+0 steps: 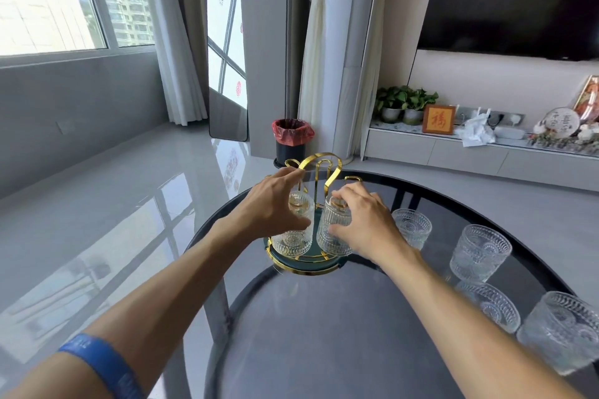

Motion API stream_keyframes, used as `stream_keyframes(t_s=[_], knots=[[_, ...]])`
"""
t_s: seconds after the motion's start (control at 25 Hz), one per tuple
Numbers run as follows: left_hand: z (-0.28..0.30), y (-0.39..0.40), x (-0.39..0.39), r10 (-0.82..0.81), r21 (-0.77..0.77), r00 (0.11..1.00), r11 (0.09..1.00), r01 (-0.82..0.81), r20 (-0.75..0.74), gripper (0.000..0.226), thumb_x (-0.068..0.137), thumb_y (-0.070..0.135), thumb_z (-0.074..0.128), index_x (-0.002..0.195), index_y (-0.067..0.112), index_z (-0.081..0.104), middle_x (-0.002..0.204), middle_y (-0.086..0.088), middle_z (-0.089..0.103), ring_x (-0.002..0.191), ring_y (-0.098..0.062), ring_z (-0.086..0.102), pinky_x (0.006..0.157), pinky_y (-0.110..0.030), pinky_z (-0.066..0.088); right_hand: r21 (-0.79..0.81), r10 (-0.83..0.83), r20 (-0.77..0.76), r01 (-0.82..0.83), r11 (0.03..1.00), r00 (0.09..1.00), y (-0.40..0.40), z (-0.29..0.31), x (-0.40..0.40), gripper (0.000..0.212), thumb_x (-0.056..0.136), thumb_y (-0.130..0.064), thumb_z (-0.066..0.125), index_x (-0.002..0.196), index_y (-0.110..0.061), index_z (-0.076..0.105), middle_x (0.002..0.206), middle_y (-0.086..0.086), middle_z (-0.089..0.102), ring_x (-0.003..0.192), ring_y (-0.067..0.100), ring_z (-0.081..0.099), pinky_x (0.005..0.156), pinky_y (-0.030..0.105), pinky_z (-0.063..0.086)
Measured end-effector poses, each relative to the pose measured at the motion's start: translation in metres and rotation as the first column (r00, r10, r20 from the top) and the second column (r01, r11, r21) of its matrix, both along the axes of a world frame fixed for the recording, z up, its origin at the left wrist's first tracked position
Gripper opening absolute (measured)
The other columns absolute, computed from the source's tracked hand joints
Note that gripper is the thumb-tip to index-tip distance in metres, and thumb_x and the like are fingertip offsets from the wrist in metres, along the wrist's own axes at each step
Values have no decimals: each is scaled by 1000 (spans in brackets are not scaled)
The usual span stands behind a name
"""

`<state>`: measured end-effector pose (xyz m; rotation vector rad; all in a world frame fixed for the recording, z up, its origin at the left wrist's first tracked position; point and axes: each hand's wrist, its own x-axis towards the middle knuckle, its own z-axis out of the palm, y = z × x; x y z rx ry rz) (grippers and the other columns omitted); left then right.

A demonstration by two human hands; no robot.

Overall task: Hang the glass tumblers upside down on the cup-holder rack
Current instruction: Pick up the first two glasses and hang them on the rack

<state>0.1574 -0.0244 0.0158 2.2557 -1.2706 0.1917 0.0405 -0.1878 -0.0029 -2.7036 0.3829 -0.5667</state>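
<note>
Hands are meeting over the cup-holder rack (319, 168), a gold wire stand on a round green base sitting on the dark glass table (324, 327). The left hand (275, 207) is spreading wide around the left tumbler (293, 236), thumb pressing its lower side while the fingers are reaching over the top toward a gold loop; whether those fingers are touching glass or wire is hard to tell. The right hand (363, 220) is closing on the right tumbler (334, 230), fingertips on its upturned bottom and thumb against its ribbed wall. Both tumblers are standing mouth-down on the rack's pegs, just beside each other; the pegs inside them are showing only as gold glints.

Behind the right hand another tumbler (413, 227) is partly hiding, upright on the table. Further right of that hand two more (479, 253) (564, 334) are standing, the nearest one being cut off by the frame edge. A blurred glass shape (492, 304) between them is looking like a reflection or a fourth tumbler; I cannot tell which.
</note>
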Motion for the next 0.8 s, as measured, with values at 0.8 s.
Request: stream_keyframes(t_s=[0.8], knots=[[-32, -7, -97, 46, -272, 997, 962, -26, 69, 61, 80, 18, 75, 136, 14, 53, 142, -7, 53, 130, -26, 46, 107, -33, 34, -44, -217, 124, 224, 974, 968, -23, -45, -124, 68, 75, -22, 71, 138, -14, 46, 147, 7, 46, 135, 30, 40, 109, 42, 33]])
